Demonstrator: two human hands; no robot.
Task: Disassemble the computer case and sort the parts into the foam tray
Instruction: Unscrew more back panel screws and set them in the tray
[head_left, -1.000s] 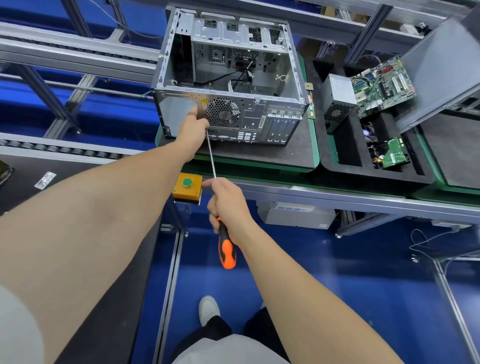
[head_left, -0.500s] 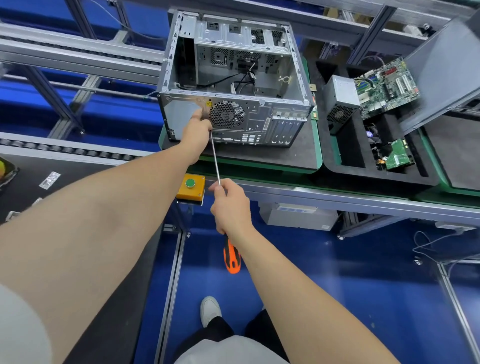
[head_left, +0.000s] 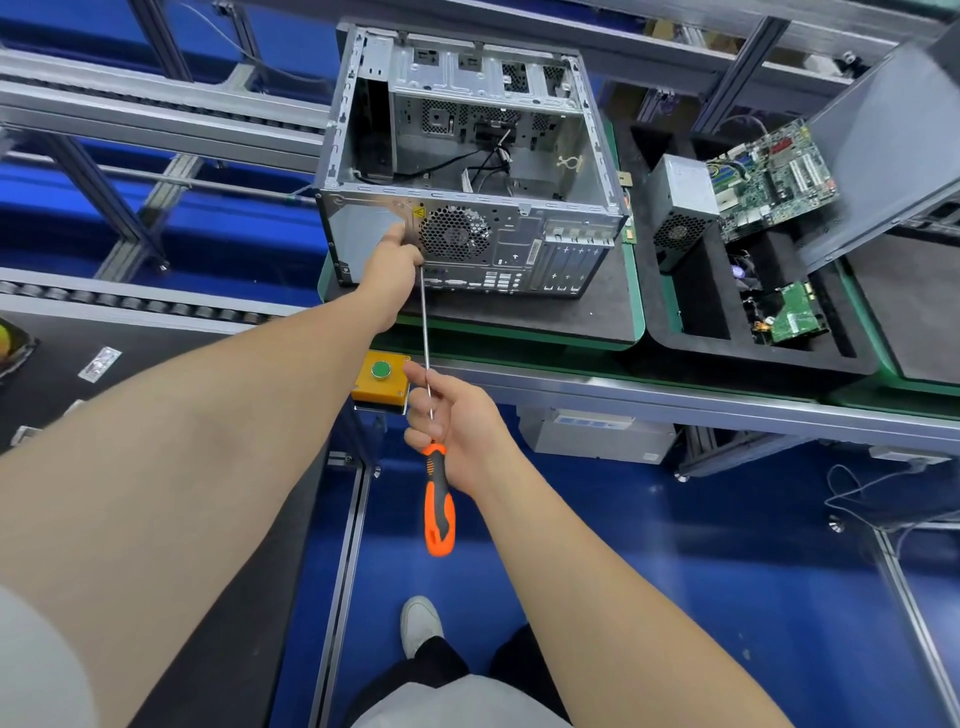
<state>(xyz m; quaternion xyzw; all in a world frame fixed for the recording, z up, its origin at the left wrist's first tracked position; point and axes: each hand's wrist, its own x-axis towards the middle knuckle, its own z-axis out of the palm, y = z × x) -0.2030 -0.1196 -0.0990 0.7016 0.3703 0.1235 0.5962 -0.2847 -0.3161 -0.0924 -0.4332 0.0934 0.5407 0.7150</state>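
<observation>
A computer case (head_left: 467, 171) lies in the upper centre of the frame, open side up, rear panel facing the person, the panel's long edge running left to right. The left hand (head_left: 392, 260) curls around the tip of a screwdriver (head_left: 439, 499) at that panel. The right hand (head_left: 457, 421) pinches the thin shaft with the orange handle hanging below. The tool runs nearly vertically, tip uppermost. With so weak a grip, the tip could slip and jab the left fingers, or a freed screw could drop short of the foam tray (head_left: 753, 358) at right.

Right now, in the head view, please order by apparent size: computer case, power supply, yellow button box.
Largest: computer case.
Then power supply.
Smallest: yellow button box, even though it sits nearer the camera.
</observation>
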